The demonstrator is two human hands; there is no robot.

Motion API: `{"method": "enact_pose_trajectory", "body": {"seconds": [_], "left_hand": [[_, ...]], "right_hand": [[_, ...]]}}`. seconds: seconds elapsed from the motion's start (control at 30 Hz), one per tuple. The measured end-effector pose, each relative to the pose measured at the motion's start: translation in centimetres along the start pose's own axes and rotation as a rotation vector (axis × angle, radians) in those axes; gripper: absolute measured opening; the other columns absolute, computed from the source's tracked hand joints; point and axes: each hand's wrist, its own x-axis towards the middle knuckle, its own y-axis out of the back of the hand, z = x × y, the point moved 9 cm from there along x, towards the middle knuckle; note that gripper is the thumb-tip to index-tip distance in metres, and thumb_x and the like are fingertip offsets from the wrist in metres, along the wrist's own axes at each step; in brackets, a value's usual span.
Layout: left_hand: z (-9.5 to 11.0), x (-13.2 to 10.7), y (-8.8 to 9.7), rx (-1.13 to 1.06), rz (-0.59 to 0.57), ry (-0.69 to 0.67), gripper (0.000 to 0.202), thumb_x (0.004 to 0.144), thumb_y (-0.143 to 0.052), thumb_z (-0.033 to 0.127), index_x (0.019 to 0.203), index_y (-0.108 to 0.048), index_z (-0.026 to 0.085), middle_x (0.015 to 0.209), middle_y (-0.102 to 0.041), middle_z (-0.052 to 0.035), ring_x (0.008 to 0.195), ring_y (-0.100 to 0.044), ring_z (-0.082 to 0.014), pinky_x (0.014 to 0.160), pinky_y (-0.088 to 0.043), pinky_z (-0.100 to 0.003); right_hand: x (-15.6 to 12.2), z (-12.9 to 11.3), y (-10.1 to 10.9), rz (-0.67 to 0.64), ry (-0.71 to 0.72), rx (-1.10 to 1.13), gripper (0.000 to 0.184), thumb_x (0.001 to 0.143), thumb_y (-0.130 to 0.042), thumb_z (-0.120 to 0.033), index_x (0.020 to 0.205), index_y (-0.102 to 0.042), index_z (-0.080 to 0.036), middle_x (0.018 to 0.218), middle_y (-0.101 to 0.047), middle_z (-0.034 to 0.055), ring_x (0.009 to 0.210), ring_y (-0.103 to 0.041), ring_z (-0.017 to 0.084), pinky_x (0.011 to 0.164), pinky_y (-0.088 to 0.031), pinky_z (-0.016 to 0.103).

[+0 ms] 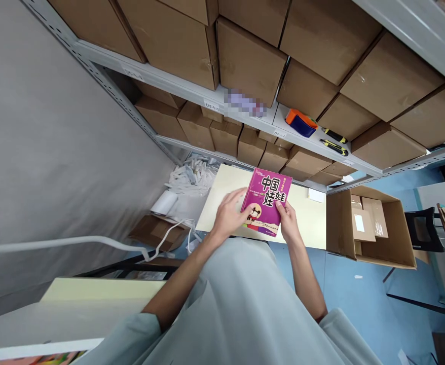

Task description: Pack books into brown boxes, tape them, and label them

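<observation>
A magenta book (267, 202) with large Chinese characters and a cartoon figure on its cover is held above the pale yellow tabletop (309, 223). My left hand (228, 213) is at the book's left edge, its thumb on the lower left of the cover and its fingers at the edge, partly hidden. At the right edge my right hand (290, 222) grips the book, thumb pressed on the cover and the other fingers out of sight behind it. The cover faces up towards me.
Metal shelving (192, 94) packed with cardboard boxes rises in front. An orange and blue tape dispenser (301, 123) and yellow-black box cutters (334, 147) lie on a shelf. An open carton (340, 225) with smaller boxes stands at right. White crumpled material (194, 177) is piled at left.
</observation>
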Motion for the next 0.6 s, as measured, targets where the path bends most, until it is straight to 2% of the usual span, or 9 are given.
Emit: {"method": "enact_pose_trajectory", "body": {"seconds": [0.03, 0.1, 0.17, 0.23, 0.37, 0.47, 0.6], "left_hand": [[-1.0, 0.5, 0.6, -0.063, 0.005, 0.064, 0.060, 0.090, -0.077, 0.058, 0.135, -0.078, 0.019, 0.142, -0.076, -0.0152, 0.128, -0.073, -0.0327, 0.114, -0.058, -0.048], [-2.7, 1.1, 0.0, -0.265, -0.122, 0.204, 0.062, 0.084, -0.081, 0.067, 0.120, -0.082, 0.017, 0.127, -0.082, -0.0160, 0.114, -0.077, -0.0326, 0.103, -0.063, -0.046], [-3.3, 1.0, -1.2, -0.464, -0.261, 0.310, 0.062, 0.080, -0.084, 0.072, 0.107, -0.083, 0.016, 0.115, -0.085, -0.0149, 0.105, -0.079, -0.0315, 0.096, -0.065, -0.043], [-3.3, 0.8, -1.5, -0.544, -0.284, 0.339, 0.063, 0.075, -0.088, 0.073, 0.102, -0.084, 0.016, 0.111, -0.085, -0.0142, 0.101, -0.079, -0.0310, 0.093, -0.065, -0.042], [-3.0, 1.0, -1.1, -0.468, -0.248, 0.257, 0.063, 0.075, -0.087, 0.075, 0.102, -0.085, 0.018, 0.111, -0.085, -0.0124, 0.101, -0.078, -0.0299, 0.095, -0.064, -0.041], [-2.4, 1.6, 0.1, -0.343, -0.214, 0.130, 0.055, 0.081, -0.083, 0.070, 0.101, -0.085, 0.019, 0.109, -0.085, -0.0111, 0.104, -0.077, -0.0289, 0.101, -0.062, -0.042], [-0.3, 2.3, 1.9, -0.228, -0.232, -0.110, 0.035, 0.089, -0.081, 0.057, 0.101, -0.088, 0.024, 0.113, -0.085, -0.0113, 0.119, -0.073, -0.0295, 0.115, -0.056, -0.047]], "right_hand": [[0.0, 0.1, 0.3, -0.022, -0.026, 0.007, 0.063, 0.088, -0.076, -0.075, 0.124, -0.071, -0.024, 0.127, -0.082, 0.0111, 0.107, -0.081, 0.034, 0.090, -0.069, 0.048], [-0.2, 0.2, 0.5, -0.054, -0.060, 0.024, 0.064, 0.085, -0.079, -0.076, 0.121, -0.072, -0.024, 0.127, -0.083, 0.0110, 0.108, -0.081, 0.034, 0.090, -0.070, 0.048], [-0.4, 0.3, 0.4, -0.082, -0.070, 0.050, 0.064, 0.084, -0.081, -0.075, 0.121, -0.073, -0.024, 0.128, -0.083, 0.0110, 0.108, -0.081, 0.034, 0.092, -0.070, 0.049], [-0.5, 0.4, 0.3, -0.105, -0.069, 0.059, 0.063, 0.084, -0.082, -0.075, 0.122, -0.073, -0.024, 0.128, -0.082, 0.0105, 0.108, -0.081, 0.034, 0.094, -0.069, 0.050], [-0.4, 0.0, 0.6, -0.138, -0.027, -0.013, 0.061, 0.088, -0.079, -0.075, 0.123, -0.074, -0.026, 0.130, -0.082, 0.0082, 0.113, -0.080, 0.033, 0.099, -0.068, 0.051], [-0.4, -1.6, 1.4, -0.137, 0.056, -0.085, 0.055, 0.087, -0.082, -0.072, 0.119, -0.080, -0.026, 0.130, -0.082, 0.0069, 0.120, -0.078, 0.034, 0.109, -0.062, 0.055], [-1.1, -4.3, 1.6, -0.235, 0.172, -0.240, 0.048, 0.082, -0.090, -0.068, 0.115, -0.087, -0.033, 0.147, -0.075, 0.0054, 0.148, -0.061, 0.037, 0.120, -0.054, 0.057]]}}
